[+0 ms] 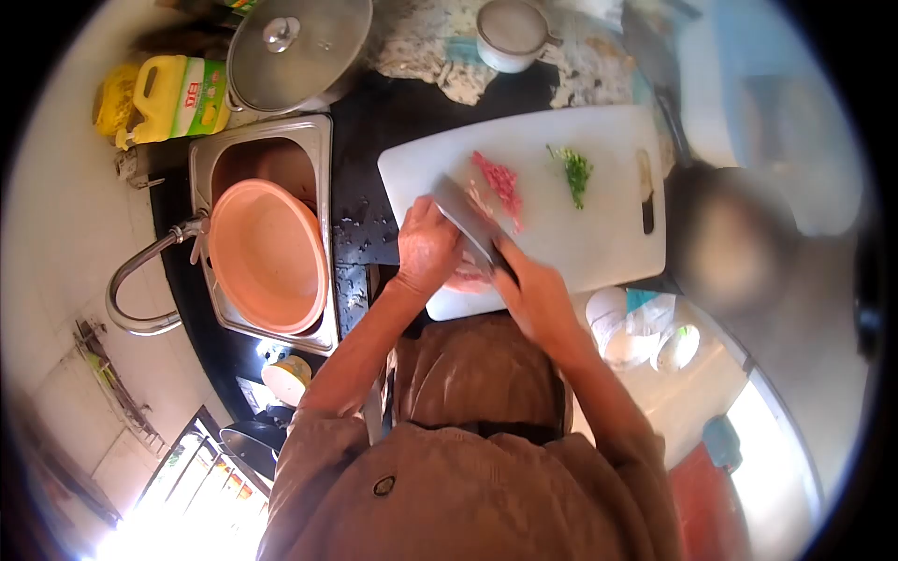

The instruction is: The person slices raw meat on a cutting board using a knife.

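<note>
A white cutting board (589, 248) lies in front of me on the dark counter. My right hand (535, 297) is closed around the dark handle of a cleaver (468, 222), whose broad blade slants up and left across the board. Close against the blade's left side, my left hand (428, 245) has its fingers curled down on a piece of raw meat (468, 278), partly hidden by the hands. Right of the blade is a strip of chopped red meat (499, 185), with paler slivers beside the steel. Chopped green herbs (573, 175) form a small heap farther right.
At left, an orange basin (267, 257) sits in the steel sink (325, 178) beside a curved faucet (122, 290). A lidded pot (299, 51) and yellow oil jug (173, 98) stand behind. A white cup (512, 37) is at the back; a blurred wok (734, 238) is at right.
</note>
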A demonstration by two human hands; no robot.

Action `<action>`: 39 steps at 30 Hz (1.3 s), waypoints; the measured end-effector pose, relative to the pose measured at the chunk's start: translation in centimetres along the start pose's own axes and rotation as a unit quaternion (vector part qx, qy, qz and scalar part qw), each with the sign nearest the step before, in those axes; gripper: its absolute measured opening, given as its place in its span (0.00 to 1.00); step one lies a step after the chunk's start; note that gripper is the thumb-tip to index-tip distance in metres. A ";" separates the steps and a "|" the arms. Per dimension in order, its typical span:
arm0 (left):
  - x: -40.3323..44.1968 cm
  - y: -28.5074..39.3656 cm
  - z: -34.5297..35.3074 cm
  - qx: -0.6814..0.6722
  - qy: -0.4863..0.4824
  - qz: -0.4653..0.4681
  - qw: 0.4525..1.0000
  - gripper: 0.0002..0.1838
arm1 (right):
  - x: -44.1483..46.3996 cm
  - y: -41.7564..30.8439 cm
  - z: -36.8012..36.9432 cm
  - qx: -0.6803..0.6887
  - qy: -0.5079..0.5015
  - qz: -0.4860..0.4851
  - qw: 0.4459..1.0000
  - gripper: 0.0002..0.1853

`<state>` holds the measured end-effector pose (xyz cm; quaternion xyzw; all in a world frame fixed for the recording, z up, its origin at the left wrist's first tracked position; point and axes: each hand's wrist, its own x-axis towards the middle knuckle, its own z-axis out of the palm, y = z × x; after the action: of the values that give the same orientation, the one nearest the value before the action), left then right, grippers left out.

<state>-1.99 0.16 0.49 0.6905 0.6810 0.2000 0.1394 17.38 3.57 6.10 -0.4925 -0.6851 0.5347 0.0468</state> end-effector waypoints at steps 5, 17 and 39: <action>-0.2 0.1 0.3 0.007 0.023 0.006 1.000 0.21 | 0.0 0.5 0.7 -0.006 0.024 -0.004 1.000 0.22; 0.2 0.0 0.0 -0.004 -0.003 -0.004 1.000 0.17 | 1.9 0.1 0.7 0.004 0.049 -0.035 0.998 0.23; -1.0 -0.2 0.1 -0.024 0.001 0.003 1.000 0.24 | 1.4 -0.9 1.7 0.008 0.040 -0.004 0.999 0.22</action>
<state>-2.10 -0.85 0.28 0.6888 0.6741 0.2177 0.1544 15.09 3.44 5.40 -0.5102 -0.6807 0.5195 0.0805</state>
